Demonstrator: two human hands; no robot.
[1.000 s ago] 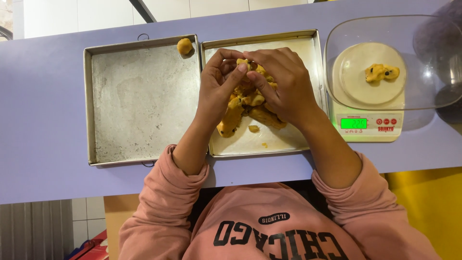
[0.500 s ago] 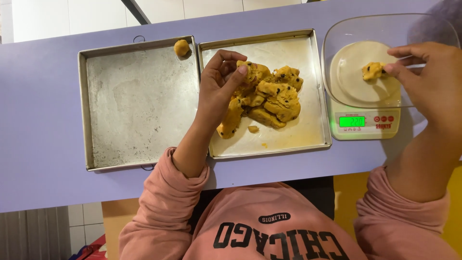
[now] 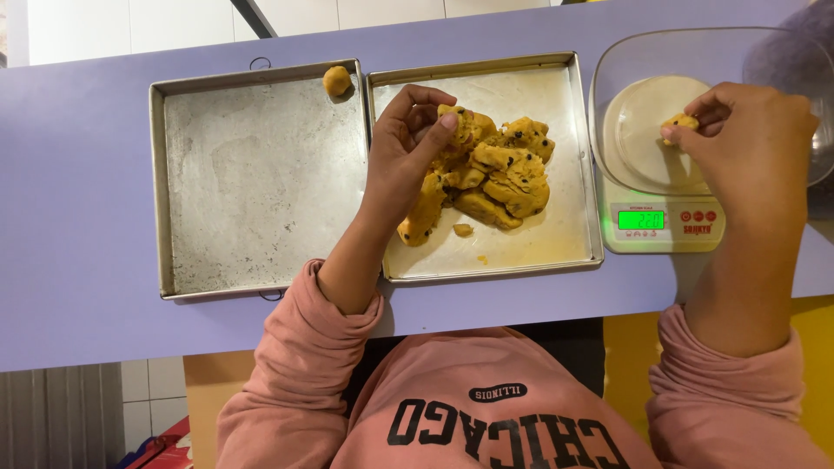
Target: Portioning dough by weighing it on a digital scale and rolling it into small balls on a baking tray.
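A small lump of yellow-orange chip-studded dough (image 3: 680,123) is pinched in a narrow grip between the thumb and fingertips of the right hand (image 3: 749,148), just over the round cream platform of the white kitchen scale (image 3: 665,195) with a lit green display; whether the lump already touches the platform cannot be told. It appears to be held lightly so that it can be weighed. A clear plastic bowl (image 3: 608,65) is seen around the platform.

The left hand (image 3: 401,152) is rested on the 9 o'clock edge of the large mound of the same dough (image 3: 495,169), its fingers curled and its thumb pressed against the top of the mound, apparently to steady it or pull off a piece. The mound lies in the square metal baking tray (image 3: 556,252) at the centre of the lilac tabletop (image 3: 78,200).

At 9 o'clock of that tray, touching it, a second square metal tray (image 3: 252,174) is set; one rolled dough ball (image 3: 336,80) sits in its 1 o'clock corner. Both forearms are extended from pink sleeves (image 3: 300,365), the right wrist bent inward.
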